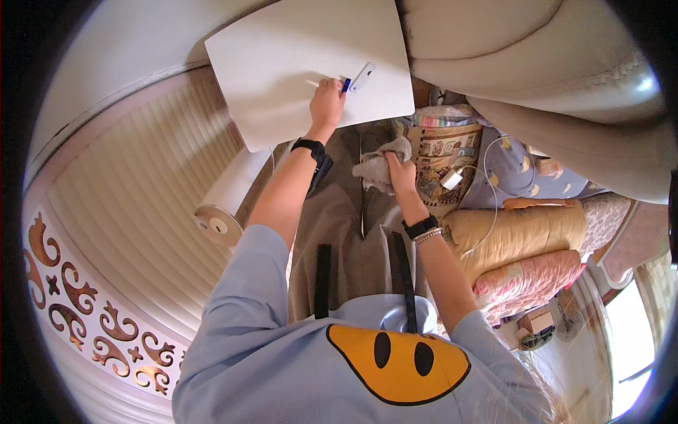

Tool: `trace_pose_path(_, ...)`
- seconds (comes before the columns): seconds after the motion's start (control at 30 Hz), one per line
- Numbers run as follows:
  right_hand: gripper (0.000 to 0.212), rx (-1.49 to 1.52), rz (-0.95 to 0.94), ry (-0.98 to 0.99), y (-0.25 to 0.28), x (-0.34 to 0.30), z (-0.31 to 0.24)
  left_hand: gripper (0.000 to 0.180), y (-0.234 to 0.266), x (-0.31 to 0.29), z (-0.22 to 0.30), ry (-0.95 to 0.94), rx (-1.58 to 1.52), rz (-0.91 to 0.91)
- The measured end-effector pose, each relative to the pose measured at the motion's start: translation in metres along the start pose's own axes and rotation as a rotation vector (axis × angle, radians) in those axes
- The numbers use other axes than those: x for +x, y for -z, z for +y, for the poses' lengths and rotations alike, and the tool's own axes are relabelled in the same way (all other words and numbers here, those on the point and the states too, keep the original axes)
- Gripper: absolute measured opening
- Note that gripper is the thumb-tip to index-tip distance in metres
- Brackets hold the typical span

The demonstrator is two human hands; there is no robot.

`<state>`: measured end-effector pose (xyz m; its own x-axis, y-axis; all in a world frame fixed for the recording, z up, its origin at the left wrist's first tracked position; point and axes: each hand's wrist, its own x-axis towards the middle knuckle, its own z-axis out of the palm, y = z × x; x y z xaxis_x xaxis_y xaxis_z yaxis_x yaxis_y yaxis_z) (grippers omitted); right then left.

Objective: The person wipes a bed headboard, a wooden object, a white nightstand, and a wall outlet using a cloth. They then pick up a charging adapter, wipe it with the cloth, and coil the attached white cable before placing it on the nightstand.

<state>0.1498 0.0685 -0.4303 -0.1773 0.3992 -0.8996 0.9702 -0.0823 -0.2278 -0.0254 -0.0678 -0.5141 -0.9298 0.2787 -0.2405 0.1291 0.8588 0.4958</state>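
My left hand point(327, 104) reaches over a white tabletop point(282, 56), its fingers closed around a small dark-blue object point(346, 85) whose kind I cannot make out. Most of that object is hidden by the fingers. Just beyond it lies a slim white handheld device point(363, 76) with a small dark spot on it. Lower and to the right, my right hand point(402, 175) is closed on a crumpled grey cloth point(383, 168), held above my lap, off the table.
A white cylinder point(224, 194) stands left of my legs. To the right are a patterned cushion point(445, 152), a white charger point(451, 179) with its cable, and folded yellow point(519, 230) and pink bedding point(526, 283). A pale padded surface point(508, 42) borders the table's right side.
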Motion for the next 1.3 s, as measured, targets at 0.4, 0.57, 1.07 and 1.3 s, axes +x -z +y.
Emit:
trace_pose_path(0.4,0.055,-0.03,0.145,0.131,0.009,0.011,0.009,0.017,0.003,-0.005,-0.012,-0.008,-0.015,0.023)
trace_pose_path(0.57,0.054,-0.09,0.13,0.111,0.01,0.018,0.02,0.02,0.009,0.004,-0.011,-0.125,0.039,0.013)
trace_pose_path(1.07,0.056,-0.146,0.079,0.082,0.017,0.023,0.021,0.022,0.014,0.026,-0.019,-0.024,-0.168,-0.216)
trace_pose_path(1.3,0.062,-0.149,0.011,0.158,0.018,0.026,0.026,0.034,0.014,0.024,-0.011,0.042,-0.335,-0.306)
